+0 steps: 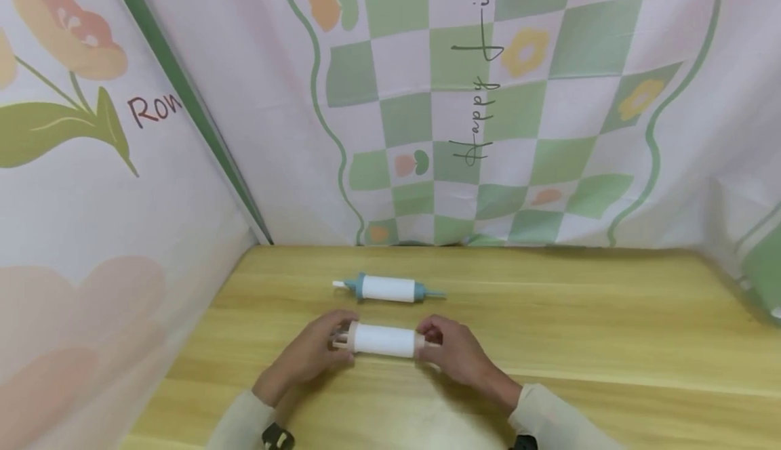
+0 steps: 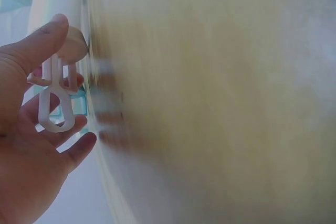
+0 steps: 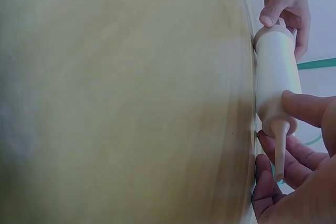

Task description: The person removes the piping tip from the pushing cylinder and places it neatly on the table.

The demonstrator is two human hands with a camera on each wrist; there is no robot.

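A large white-barrelled syringe (image 1: 384, 340) with beige end caps lies crosswise between both hands, at or just above the table. My left hand (image 1: 325, 343) holds its plunger end, the thumb against the beige collar. In the left wrist view, a pale looped plunger handle (image 2: 56, 109) sticks out between thumb and fingers. My right hand (image 1: 457, 350) grips the opposite end; in the right wrist view its thumb rests on the barrel and its fingers lie behind the thin beige nozzle (image 3: 280, 153). Beyond them lies a second syringe (image 1: 388, 289), with a white barrel and blue-green ends.
Both hands work over a light wooden table (image 1: 610, 321). A hanging cloth (image 1: 464, 118) with green checks and writing closes off the back edge. On the left stands another cloth (image 1: 79, 219) printed with flowers.
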